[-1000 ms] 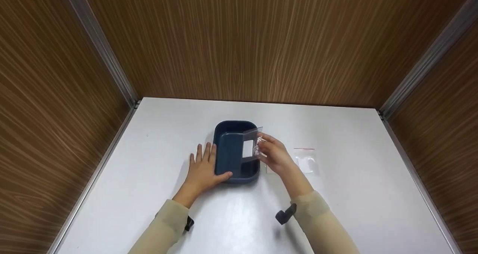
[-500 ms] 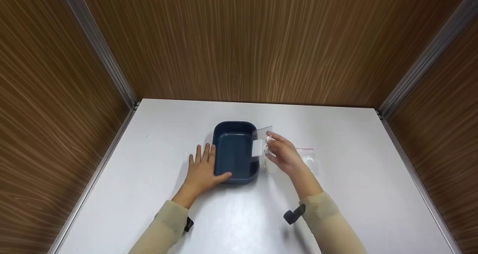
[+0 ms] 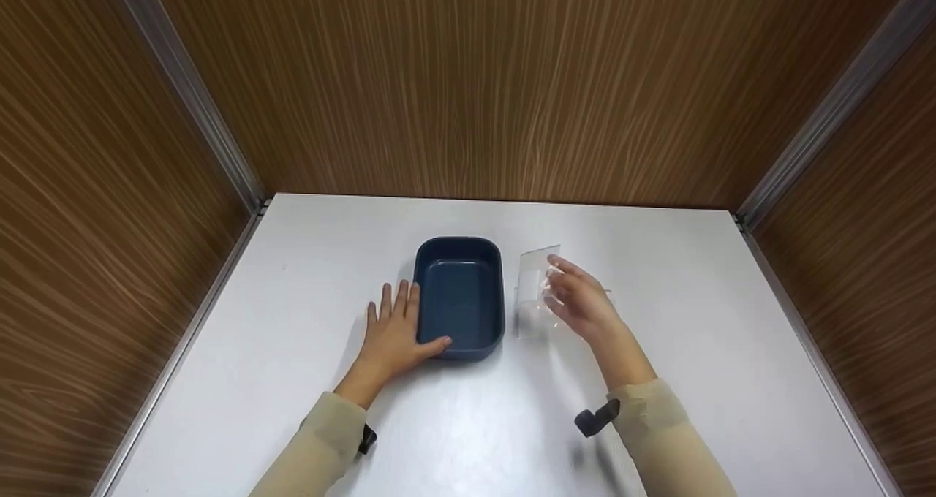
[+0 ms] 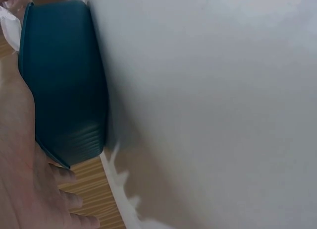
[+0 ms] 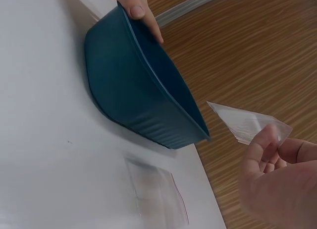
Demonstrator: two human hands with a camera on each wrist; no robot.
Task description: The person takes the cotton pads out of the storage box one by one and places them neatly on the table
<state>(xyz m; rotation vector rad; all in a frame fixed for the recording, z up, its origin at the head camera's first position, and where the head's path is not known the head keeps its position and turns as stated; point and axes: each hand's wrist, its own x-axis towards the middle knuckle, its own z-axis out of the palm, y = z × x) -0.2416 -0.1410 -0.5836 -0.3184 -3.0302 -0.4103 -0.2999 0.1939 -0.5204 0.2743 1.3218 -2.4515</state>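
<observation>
A dark blue plastic basin (image 3: pixel 459 300) stands on the white table in the head view. My left hand (image 3: pixel 391 343) rests on its left rim, fingers straight and spread, with the thumb over the near corner. To the right of the basin, my right hand (image 3: pixel 585 303) pinches a small clear plastic bag (image 5: pixel 245 121) between thumb and fingers, above the table. In the head view, the held bag overlaps a second clear zip bag (image 5: pixel 158 197), which lies flat on the table beside the basin and shows a thin red line along one edge.
The white tabletop (image 3: pixel 241 380) runs back to a wood-grain panel (image 3: pixel 468 88). Similar panels with metal corner strips (image 3: pixel 194 95) enclose both sides. A small black device (image 3: pixel 596 418) is strapped at the right sleeve cuff.
My right hand has moved right with the clear bag, from over the basin to beyond its right rim. The left hand stays on the basin.
</observation>
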